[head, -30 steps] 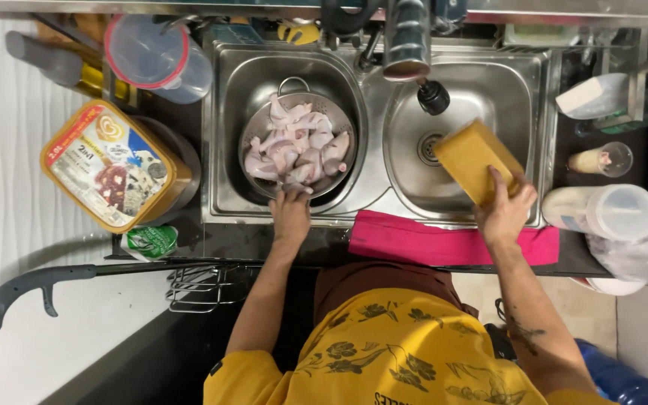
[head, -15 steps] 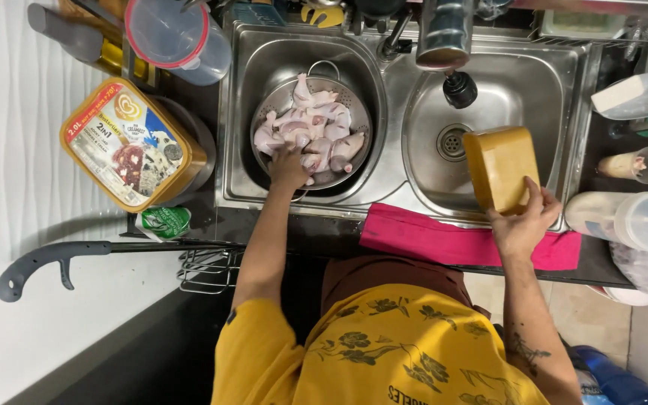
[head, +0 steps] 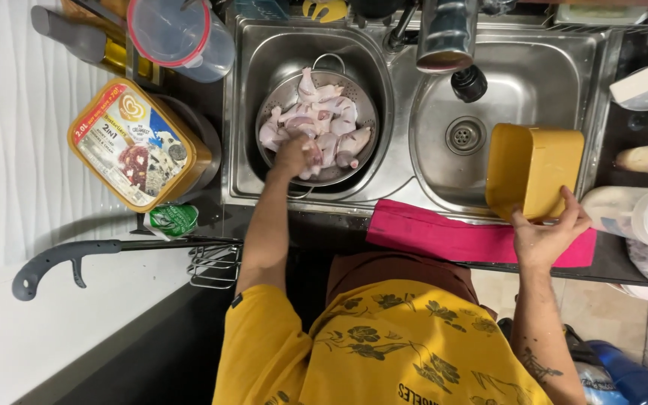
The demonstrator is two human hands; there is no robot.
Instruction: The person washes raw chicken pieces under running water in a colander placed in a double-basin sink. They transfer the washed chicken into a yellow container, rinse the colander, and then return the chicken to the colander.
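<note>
L hand (head: 294,156) closed on raw chicken pieces (head: 324,131) in colander (head: 275,101); R hand (head: 545,236) grips yellow tub (head: 534,171) w/ fingers wrapped on rim. Best to keep the tub level, close to the sink (head: 406,169).

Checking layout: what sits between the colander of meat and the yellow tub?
The right sink basin, bare except its drain; head view.

A yellow ice-cream tub (head: 138,145) sits left of the steel sink (head: 586,90); a pink cloth (head: 444,236) drapes its front edge.
</note>
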